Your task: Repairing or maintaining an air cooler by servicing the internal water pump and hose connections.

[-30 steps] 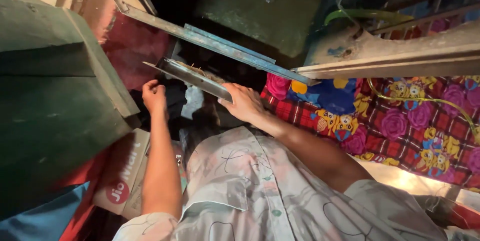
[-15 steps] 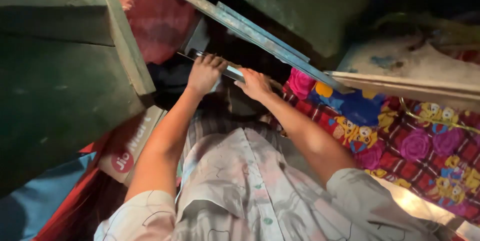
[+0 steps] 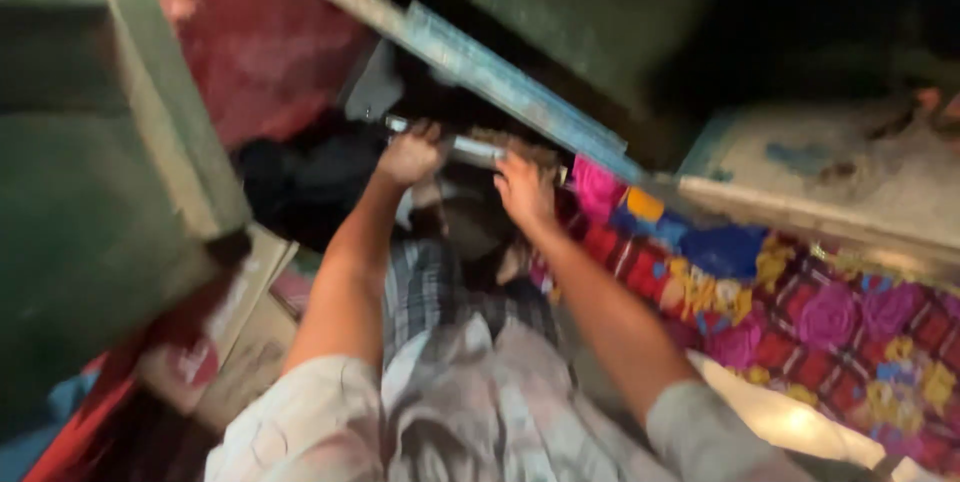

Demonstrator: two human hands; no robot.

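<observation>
Both hands, left hand (image 3: 410, 154) and right hand (image 3: 524, 190), are gripping a flat metal strip (image 3: 470, 149), seemingly positioning it; steadier alignment likely follows.

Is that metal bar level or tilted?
Roughly level: the bar runs nearly flat between left hand and right hand; blur hides details.

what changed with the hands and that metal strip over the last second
A second ago only the right hand was on the flat metal strip, while the left hand hung apart, lower left. The left hand then moved up and right and took hold of the strip, so both hands grip it now. The blue-edged board above and the flowered cloth at right stayed where they were.
</observation>
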